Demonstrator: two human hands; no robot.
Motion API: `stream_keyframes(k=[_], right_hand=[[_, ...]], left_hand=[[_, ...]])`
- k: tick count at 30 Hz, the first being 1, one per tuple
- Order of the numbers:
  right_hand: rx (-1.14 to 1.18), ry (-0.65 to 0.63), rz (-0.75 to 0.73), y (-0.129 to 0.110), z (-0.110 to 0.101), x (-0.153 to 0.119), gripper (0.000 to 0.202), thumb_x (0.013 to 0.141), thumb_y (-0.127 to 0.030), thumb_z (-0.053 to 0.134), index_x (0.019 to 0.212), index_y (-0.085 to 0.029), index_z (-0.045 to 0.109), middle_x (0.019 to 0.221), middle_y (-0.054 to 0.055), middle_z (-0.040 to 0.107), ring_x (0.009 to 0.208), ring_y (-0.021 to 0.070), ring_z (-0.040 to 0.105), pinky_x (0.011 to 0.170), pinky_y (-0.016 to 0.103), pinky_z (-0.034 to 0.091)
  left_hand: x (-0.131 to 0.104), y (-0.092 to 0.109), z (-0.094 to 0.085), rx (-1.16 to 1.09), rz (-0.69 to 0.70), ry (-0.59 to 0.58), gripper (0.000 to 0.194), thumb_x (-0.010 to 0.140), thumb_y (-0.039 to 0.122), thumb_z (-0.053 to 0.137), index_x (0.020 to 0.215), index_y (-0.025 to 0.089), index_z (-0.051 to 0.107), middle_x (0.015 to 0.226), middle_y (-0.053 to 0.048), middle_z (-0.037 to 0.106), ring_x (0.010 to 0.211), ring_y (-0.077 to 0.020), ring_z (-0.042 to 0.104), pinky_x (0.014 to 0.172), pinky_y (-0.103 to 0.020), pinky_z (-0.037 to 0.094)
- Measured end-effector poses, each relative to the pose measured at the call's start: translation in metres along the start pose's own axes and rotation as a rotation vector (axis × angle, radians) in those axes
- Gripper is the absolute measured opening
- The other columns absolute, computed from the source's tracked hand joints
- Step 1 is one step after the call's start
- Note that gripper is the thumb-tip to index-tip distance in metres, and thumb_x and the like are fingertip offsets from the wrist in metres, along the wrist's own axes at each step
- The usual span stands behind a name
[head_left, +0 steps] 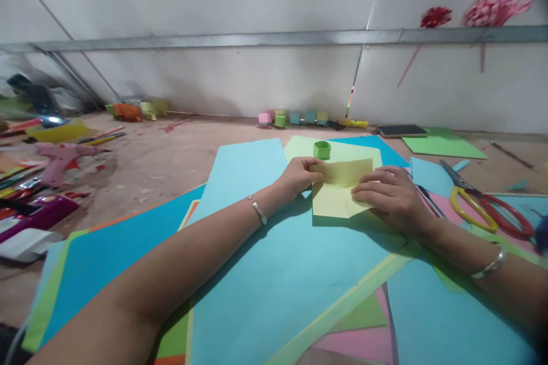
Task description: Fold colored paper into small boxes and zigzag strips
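Observation:
A pale yellow sheet of paper (336, 199) is held up over light blue sheets, its upper part folded over toward me. My left hand (299, 175) pinches its upper left corner between thumb and fingers. On the right side, my right hand (391, 197) grips the same paper, fingers lying over its edge and the thumb hidden. Just behind the paper stands a small green folded paper box (322, 150), touched by neither hand. Beneath both hands spreads a large light blue sheet (274, 274).
Scissors with yellow and red handles (492, 211) lie at the right. A pink glue gun (62, 162) and a purple tool (43, 214) are at the left. Small paper cubes (294, 118) line the wall, near a dark phone-like slab (402, 131).

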State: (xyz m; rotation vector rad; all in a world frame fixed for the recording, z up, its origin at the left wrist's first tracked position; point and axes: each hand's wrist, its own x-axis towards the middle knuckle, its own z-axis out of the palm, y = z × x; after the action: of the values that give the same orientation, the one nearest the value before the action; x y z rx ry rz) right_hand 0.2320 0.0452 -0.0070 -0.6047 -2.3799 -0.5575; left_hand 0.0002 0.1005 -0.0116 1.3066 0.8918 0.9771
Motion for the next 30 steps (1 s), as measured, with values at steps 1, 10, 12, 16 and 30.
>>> stream_keyframes(k=[1,10,12,16,30], right_hand=[[0.025,0.027,0.046,0.000,0.001,0.000,0.011,0.092,-0.022,0.058,0.087,-0.023,0.068,0.094,0.004,0.076,0.094,0.0235,0.066,0.085,0.043,0.047],[0.473,0.072,0.748,-0.008,0.002,0.000,0.014,0.082,-0.035,0.068,0.082,-0.022,0.073,0.119,0.010,0.066,0.108,0.0286,0.063,0.085,0.044,0.054],[0.505,0.076,0.818,-0.009,0.002,0.001,0.011,0.080,-0.034,0.069,0.079,-0.023,0.072,0.097,0.007,0.072,0.088,0.0249,0.067,0.075,0.040,0.056],[0.445,0.050,0.882,-0.011,0.000,0.003,0.012,0.079,-0.033,0.069,0.074,-0.023,0.068,0.080,0.005,0.070,0.072,0.0222,0.063,0.064,0.037,0.051],[0.413,0.064,0.997,-0.012,-0.001,0.004,0.024,0.088,-0.041,0.057,0.093,-0.020,0.067,0.065,0.001,0.060,0.058,0.0185,0.056,0.053,0.033,0.046]], left_hand=[[0.000,0.000,0.000,0.013,0.007,-0.008,0.028,0.060,0.001,0.063,0.086,0.009,0.070,0.073,-0.003,0.066,0.061,-0.0097,0.059,0.058,-0.022,0.046],[0.000,-0.004,0.002,0.072,0.042,-0.131,0.028,0.059,0.004,0.068,0.085,0.012,0.076,0.077,-0.003,0.069,0.065,-0.0108,0.058,0.060,-0.022,0.045],[-0.001,-0.002,0.002,0.066,0.041,-0.157,0.021,0.064,0.013,0.072,0.085,0.012,0.076,0.080,-0.005,0.071,0.069,-0.0125,0.060,0.063,-0.024,0.047],[-0.004,0.004,0.002,0.146,0.066,-0.168,0.036,0.081,0.046,0.064,0.089,0.013,0.077,0.083,-0.008,0.073,0.073,-0.0161,0.063,0.065,-0.026,0.049],[-0.004,0.000,0.007,0.440,0.185,-0.076,0.019,0.071,0.015,0.066,0.086,0.011,0.077,0.081,-0.007,0.074,0.072,-0.0160,0.064,0.065,-0.024,0.049]])
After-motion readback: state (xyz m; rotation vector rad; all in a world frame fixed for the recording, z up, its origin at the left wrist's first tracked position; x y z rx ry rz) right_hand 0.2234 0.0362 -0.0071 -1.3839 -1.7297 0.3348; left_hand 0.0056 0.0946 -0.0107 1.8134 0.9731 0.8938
